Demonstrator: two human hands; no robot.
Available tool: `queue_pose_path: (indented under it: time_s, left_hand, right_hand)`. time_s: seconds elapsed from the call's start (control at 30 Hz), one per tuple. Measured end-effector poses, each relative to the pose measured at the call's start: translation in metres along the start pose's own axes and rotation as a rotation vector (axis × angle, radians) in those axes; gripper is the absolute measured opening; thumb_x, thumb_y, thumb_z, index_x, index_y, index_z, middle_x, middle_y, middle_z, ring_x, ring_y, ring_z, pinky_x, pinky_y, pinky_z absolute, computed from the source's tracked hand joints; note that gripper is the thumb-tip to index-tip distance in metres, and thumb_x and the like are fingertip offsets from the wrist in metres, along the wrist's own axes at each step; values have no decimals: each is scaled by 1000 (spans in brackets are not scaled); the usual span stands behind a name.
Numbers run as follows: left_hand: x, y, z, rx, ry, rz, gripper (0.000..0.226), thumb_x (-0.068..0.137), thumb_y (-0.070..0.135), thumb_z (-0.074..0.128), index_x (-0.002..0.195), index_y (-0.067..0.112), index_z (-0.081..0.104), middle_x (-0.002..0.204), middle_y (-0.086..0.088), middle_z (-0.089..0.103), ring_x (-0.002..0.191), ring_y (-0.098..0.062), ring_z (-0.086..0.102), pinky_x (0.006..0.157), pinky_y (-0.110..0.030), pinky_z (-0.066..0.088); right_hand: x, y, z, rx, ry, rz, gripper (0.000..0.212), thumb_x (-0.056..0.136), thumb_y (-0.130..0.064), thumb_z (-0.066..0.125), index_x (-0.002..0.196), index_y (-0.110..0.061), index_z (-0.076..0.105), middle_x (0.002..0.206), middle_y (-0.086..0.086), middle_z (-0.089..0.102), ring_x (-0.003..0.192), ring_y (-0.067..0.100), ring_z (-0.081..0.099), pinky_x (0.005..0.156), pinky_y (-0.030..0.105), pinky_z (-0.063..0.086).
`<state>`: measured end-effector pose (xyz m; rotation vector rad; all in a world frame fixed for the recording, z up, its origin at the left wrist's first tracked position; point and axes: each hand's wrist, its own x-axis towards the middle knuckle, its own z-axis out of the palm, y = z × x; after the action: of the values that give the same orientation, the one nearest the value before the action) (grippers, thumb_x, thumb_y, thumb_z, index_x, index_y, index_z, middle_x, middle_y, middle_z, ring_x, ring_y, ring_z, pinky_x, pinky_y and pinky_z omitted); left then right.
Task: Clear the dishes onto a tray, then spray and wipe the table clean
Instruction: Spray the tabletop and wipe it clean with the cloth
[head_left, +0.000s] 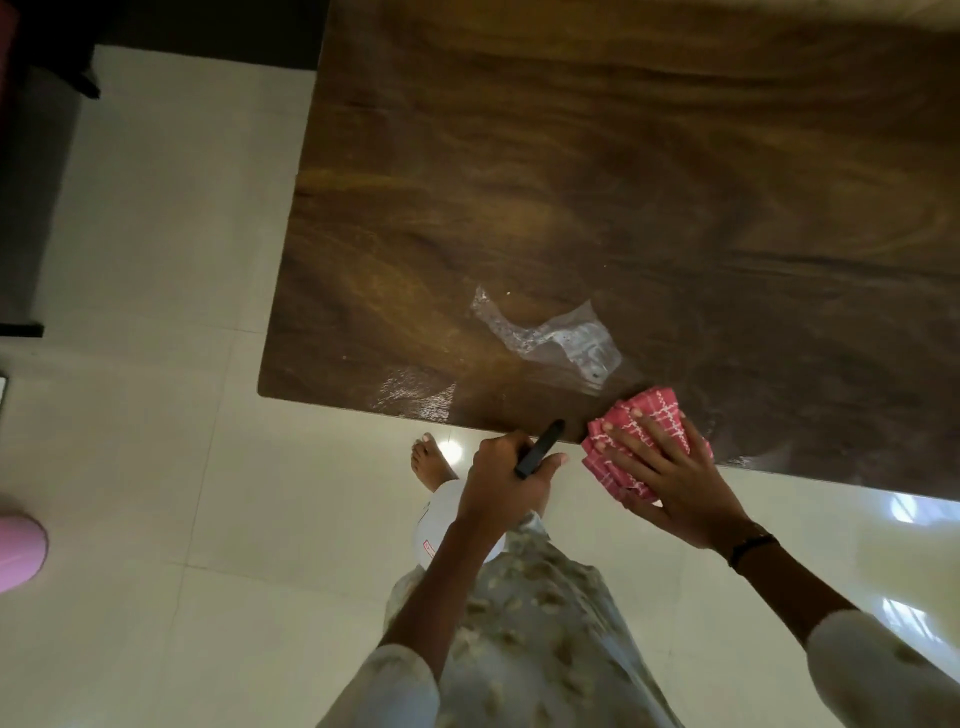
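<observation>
The dark wooden table (597, 171) fills the upper right of the view, its near edge running from lower left toward the right, with pale glossy floor tiles (156, 312) below and to the left of it. The right hand (670, 475) lies flat, fingers (631, 441) spread wide, pressing a folded pink checked cloth (652, 415) onto the table right at its near edge; part of the cloth hangs past the edge beneath the palm. A dark band (753, 543) circles that wrist. Just left of it, off the table and over the floor, the left hand (506, 480) is curled tightly around the neck of a white spray bottle (441, 525), whose black nozzle (540, 448) juts up between thumb and knuckles and points toward the table edge; the bottle's body hangs below the hand, and a small red-edged label shows on it. On the table surface, just beyond the cloth, lies a crumpled piece of clear plastic film (550, 332), and a wet sheen (415, 392) shows near the table's near left corner. A bare foot (428, 460) stands on the tiles under the edge, and patterned light clothing (519, 623) fills the bottom centre.
</observation>
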<state>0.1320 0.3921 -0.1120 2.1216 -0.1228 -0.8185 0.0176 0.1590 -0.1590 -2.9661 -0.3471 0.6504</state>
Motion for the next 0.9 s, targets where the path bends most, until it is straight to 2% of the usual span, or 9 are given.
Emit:
queue_pose_path:
  time_s: [0.13, 0.27, 0.33, 0.43, 0.57, 0.6, 0.73, 0.83, 0.9]
  left_hand:
    - [4, 18, 14, 58, 5, -21, 35, 79, 34, 72, 64, 13, 49, 53, 7, 48, 49, -10, 44, 58, -21, 33]
    - [10, 20, 14, 22, 19, -101, 36, 76, 37, 75, 65, 11, 53, 59, 3, 55, 59, -18, 55, 62, -25, 40]
    - [12, 21, 10, -5, 48, -119, 40, 74, 41, 76, 68, 5, 59, 60, 0, 60, 61, -20, 59, 59, -24, 41]
    - [19, 22, 1, -30, 99, -167, 41, 76, 43, 73, 75, 4, 63, 60, -1, 59, 55, -13, 56, 51, -19, 39]
    - [31, 15, -6, -87, 176, -222, 58, 68, 56, 73, 78, 1, 62, 77, -19, 64, 71, -30, 64, 62, -35, 53]
    - [32, 16, -9, -83, 170, -222, 57, 68, 55, 74, 78, 0, 63, 78, -21, 65, 73, -32, 64, 66, -37, 54]
    - [40, 22, -23, -109, 167, -184, 40, 71, 38, 79, 71, 0, 65, 64, -12, 65, 60, -24, 60, 65, -34, 52]
    - [46, 24, -33, -133, 235, -229, 43, 74, 40, 77, 84, -1, 68, 75, -15, 68, 71, -26, 65, 71, -35, 54]
    - [48, 21, -40, -178, 260, -255, 44, 73, 41, 77, 86, 0, 68, 76, -15, 68, 76, -28, 67, 74, -38, 57]
  right_hand:
    - [-7, 17, 1, -10, -10, 16, 59, 95, -59, 28, 145, -28, 33, 150, 2, 38, 144, 29, 20, 112, 63, 18]
    - [-7, 22, 1, 25, 19, 55, 61, 95, -60, 25, 148, -29, 24, 153, 0, 29, 145, 27, 16, 112, 63, 16]
    - [-2, 26, -4, 63, 37, 105, 62, 95, -61, 23, 149, -30, 22, 154, -1, 28, 146, 26, 15, 113, 63, 15]
    - [14, 34, -12, 89, 24, 142, 65, 94, -62, 25, 149, -29, 24, 155, 1, 30, 147, 26, 14, 113, 64, 14]
    - [41, 48, -24, 60, 18, 104, 66, 93, -63, 24, 150, -29, 22, 156, 1, 25, 146, 28, 14, 111, 66, 18]
    - [48, 50, -28, 51, 20, 94, 67, 93, -63, 24, 150, -28, 22, 156, 2, 25, 146, 29, 14, 111, 66, 18]
    - [79, 53, -42, 58, 54, 113, 67, 93, -63, 23, 150, -28, 21, 157, 2, 24, 146, 29, 14, 111, 66, 18]
    - [112, 38, -54, 94, 95, 176, 68, 92, -63, 21, 151, -29, 20, 158, 2, 22, 147, 30, 12, 111, 67, 12]
    - [136, 18, -60, 106, 124, 198, 68, 92, -63, 22, 150, -28, 22, 158, 2, 22, 147, 31, 12, 111, 68, 10]
